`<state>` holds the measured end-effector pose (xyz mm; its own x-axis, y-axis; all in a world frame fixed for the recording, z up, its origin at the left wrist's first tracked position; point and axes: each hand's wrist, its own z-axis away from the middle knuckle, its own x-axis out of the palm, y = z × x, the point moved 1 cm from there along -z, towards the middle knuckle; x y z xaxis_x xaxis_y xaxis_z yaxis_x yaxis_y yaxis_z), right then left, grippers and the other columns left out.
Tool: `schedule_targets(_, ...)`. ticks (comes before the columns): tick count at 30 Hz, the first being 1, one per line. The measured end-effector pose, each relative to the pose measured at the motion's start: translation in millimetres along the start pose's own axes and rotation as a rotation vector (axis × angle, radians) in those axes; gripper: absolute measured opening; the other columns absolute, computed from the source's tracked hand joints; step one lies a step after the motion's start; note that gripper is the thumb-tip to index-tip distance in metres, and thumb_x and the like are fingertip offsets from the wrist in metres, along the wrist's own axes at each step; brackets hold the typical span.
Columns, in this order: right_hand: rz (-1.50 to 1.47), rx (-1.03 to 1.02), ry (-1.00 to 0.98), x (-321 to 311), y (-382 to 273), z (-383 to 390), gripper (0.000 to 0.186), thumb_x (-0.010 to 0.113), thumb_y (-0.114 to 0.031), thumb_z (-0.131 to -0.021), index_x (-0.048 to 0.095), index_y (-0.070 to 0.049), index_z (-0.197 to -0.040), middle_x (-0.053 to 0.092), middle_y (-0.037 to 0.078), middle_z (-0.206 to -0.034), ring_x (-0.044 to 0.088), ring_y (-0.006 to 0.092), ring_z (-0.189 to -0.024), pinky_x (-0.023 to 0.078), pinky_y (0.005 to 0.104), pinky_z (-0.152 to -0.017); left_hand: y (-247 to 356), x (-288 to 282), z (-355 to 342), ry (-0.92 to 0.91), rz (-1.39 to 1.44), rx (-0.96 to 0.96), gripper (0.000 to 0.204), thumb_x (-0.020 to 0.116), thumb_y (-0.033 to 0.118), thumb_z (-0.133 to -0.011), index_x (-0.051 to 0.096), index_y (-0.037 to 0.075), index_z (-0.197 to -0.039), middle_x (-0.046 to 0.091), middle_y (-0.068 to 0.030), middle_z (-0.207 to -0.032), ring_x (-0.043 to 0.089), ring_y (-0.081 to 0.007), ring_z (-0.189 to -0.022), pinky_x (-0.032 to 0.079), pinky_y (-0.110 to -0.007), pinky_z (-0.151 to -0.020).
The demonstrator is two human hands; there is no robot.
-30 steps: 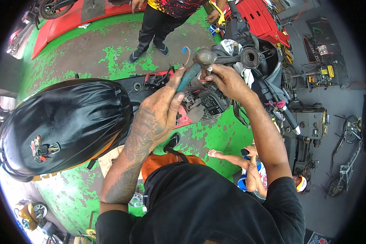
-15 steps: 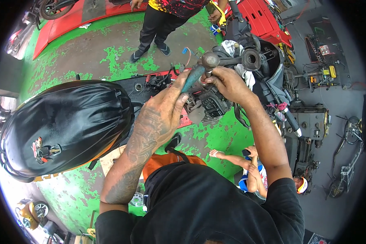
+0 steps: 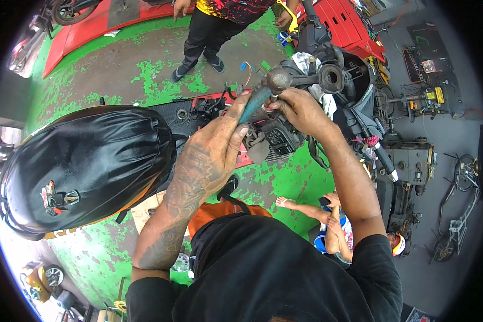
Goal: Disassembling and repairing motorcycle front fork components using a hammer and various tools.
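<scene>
My left hand (image 3: 220, 131) is closed round the blue-green handle of a hammer (image 3: 256, 104), its rounded metal head up by my right hand. My right hand (image 3: 305, 110) is closed too, with thumb and finger pinched just below the hammer head on a small metal piece that I cannot make out. Under both hands lies a dark, greasy engine part (image 3: 280, 137) on a red surface. Beyond the right hand juts a round metal part with a hole in its end (image 3: 331, 79).
A scooter seat under a black cover (image 3: 91, 166) is at the left. A person in black trousers (image 3: 212, 37) stands ahead; another sits low at the right (image 3: 335, 231). A red tool cabinet (image 3: 341, 24) and a bench machine (image 3: 410, 161) are to the right.
The hammer head has shifted very slightly to the right. My hands keep nearly the same hold. The standing person's hand at the top has moved a little.
</scene>
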<state>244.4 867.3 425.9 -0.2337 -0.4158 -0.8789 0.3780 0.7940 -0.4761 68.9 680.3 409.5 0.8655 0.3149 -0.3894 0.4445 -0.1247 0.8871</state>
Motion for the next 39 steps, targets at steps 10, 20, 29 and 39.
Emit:
schedule_targets(10,-0.049,0.047,-0.004,2,-2,-3,0.013,0.063,-0.008,-0.09,0.065,0.001,-0.099,0.067,0.019,-0.092,0.065,0.0389,-0.089,0.052,0.044,-0.078,-5,3,2,-0.001,-0.003,-0.021,0.048,0.048,0.026,-0.103,0.038,0.019,-0.149,0.065,-0.021,-0.106,0.067,-0.0376,-0.09,0.055,-0.046,-0.074)
schedule_targets(20,0.018,-0.007,-0.018,2,5,1,0.017,0.062,-0.01,-0.09,0.058,-0.002,-0.104,0.065,0.02,-0.093,0.061,0.0426,-0.094,0.048,0.0477,-0.077,18,-21,1,-0.041,0.039,0.019,0.052,0.052,0.017,-0.101,0.037,0.012,-0.15,0.063,-0.0239,-0.113,0.067,-0.0377,-0.096,0.055,-0.045,-0.08)
schedule_targets(29,0.019,-0.066,0.016,9,10,-1,0.01,0.061,-0.006,-0.091,0.058,-0.001,-0.099,0.064,0.014,-0.088,0.063,0.0327,-0.086,0.049,0.0387,-0.079,18,-20,2,-0.123,-0.041,-0.181,0.05,0.049,0.015,-0.102,0.036,0.008,-0.149,0.067,-0.0258,-0.102,0.071,-0.0332,-0.091,0.054,-0.045,-0.073)
schedule_targets(39,-0.094,0.042,0.005,19,5,-7,0.007,0.059,-0.003,-0.092,0.056,-0.001,-0.098,0.062,0.014,-0.087,0.059,0.0274,-0.08,0.048,0.0345,-0.079,16,-48,13,0.198,0.234,-0.122,0.046,0.043,0.019,-0.106,0.037,0.003,-0.148,0.056,-0.0115,-0.099,0.056,-0.0147,-0.075,0.044,-0.028,-0.066)
